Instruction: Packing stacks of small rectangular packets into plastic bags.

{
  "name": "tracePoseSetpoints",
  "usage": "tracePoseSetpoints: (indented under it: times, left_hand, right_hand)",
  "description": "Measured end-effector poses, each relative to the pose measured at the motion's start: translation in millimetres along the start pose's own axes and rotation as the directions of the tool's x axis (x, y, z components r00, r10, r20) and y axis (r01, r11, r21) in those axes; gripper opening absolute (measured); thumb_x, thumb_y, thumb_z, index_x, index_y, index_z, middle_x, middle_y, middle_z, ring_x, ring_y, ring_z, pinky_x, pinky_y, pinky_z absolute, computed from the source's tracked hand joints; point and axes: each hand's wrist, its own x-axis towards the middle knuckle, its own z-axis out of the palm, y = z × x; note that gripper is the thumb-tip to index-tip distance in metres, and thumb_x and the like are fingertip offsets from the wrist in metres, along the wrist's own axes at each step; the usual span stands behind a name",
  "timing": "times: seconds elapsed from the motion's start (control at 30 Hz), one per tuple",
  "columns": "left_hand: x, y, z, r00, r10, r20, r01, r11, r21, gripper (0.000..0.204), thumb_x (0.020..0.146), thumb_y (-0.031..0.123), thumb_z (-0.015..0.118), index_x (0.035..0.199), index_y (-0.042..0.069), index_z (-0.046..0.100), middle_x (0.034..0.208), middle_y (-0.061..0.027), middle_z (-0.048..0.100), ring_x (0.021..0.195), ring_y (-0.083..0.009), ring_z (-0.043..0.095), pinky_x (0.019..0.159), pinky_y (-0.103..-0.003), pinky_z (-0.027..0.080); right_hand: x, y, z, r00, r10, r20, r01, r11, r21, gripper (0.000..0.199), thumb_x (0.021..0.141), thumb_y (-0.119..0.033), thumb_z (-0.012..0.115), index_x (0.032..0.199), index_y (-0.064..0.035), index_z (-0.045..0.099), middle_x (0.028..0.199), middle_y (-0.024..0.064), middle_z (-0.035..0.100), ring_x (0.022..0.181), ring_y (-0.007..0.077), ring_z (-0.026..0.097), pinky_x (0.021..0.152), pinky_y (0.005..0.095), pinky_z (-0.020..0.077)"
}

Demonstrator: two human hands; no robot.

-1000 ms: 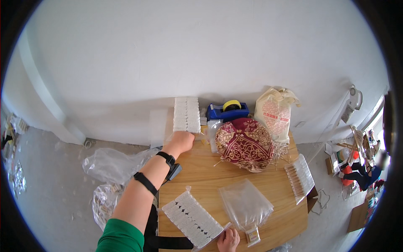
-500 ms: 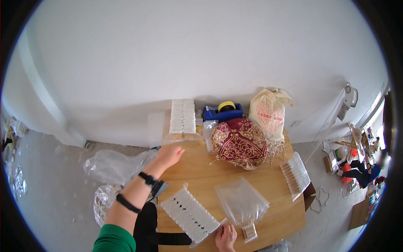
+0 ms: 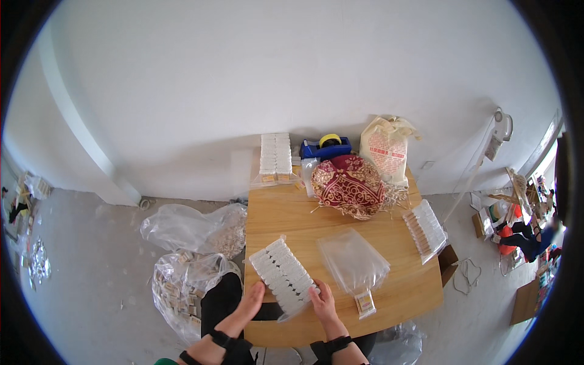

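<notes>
Hands at the near edge of a wooden worktop, seen from above. The left hand lies flat with fingers extended, released, its fingertips touching the near left edge of a clear tray of small white pieces. The right hand is also flat and released, its fingers resting against the tray's near right corner. The tray lies at an angle across the near left part of the worktop, with its near end between the two hands.

Just right of the tray lies a clear flat plastic bag, and at that bag's near end a small packet with a striped label, close to the right hand. A second long tray of pale pieces sits at the right edge of the worktop, partly overhanging it. At the far side stand a stack of white trays against the wall, a blue tape dispenser with a yellow roll, a red and gold patterned cloth bundle and a cream cloth bag.

On the floor to the left of the worktop lie two clear plastic sacks holding small pale items. Dark trousers show below the worktop's near edge.
</notes>
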Motion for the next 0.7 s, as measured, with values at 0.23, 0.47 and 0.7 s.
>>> tracePoseSetpoints:
  times: [0.23, 0.47, 0.7]
  left_hand:
    - [7, 46, 22, 0.996, -0.089, -0.005, 0.056, 0.666, -0.744, 0.051, 0.1, 0.035, 0.047, 0.136, -0.001, 0.042, 0.127, -0.0191, 0.054, 0.117, -0.0255, 0.051, 0.101, -0.035, 0.038]
    - [76, 20, -4, 0.994, 0.018, -0.106, -0.014, 0.999, 0.037, 0.035, 0.099, 0.028, 0.046, 0.119, 0.001, 0.057, 0.117, -0.0157, 0.062, 0.109, -0.0292, 0.058, 0.09, -0.036, 0.046]
    - [243, 50, -36, 0.772, 0.595, -0.223, -0.412, 0.735, 0.538, 0.013, 0.087, 0.008, 0.052, 0.096, 0.003, 0.06, 0.093, -0.0191, 0.062, 0.091, -0.0391, 0.059, 0.079, -0.046, 0.048]
  right_hand:
    - [-12, -19, 25, 0.984, 0.17, 0.045, -0.176, 0.937, 0.301, 0.046, 0.089, -0.011, 0.066, 0.13, -0.0025, 0.047, 0.117, 0.0082, 0.055, 0.108, 0.0173, 0.054, 0.093, 0.0307, 0.0443]
    - [14, -22, -5, 0.942, 0.252, 0.221, -0.334, 0.755, 0.564, 0.056, 0.086, -0.01, 0.069, 0.135, -0.0013, 0.044, 0.123, 0.0082, 0.055, 0.113, 0.017, 0.052, 0.098, 0.0308, 0.0423]
    - [10, -10, -14, 0.946, 0.155, 0.284, -0.298, 0.759, 0.579, 0.061, 0.089, -0.027, 0.067, 0.138, -0.0002, 0.041, 0.128, 0.0067, 0.054, 0.116, 0.015, 0.05, 0.1, 0.0288, 0.0373]
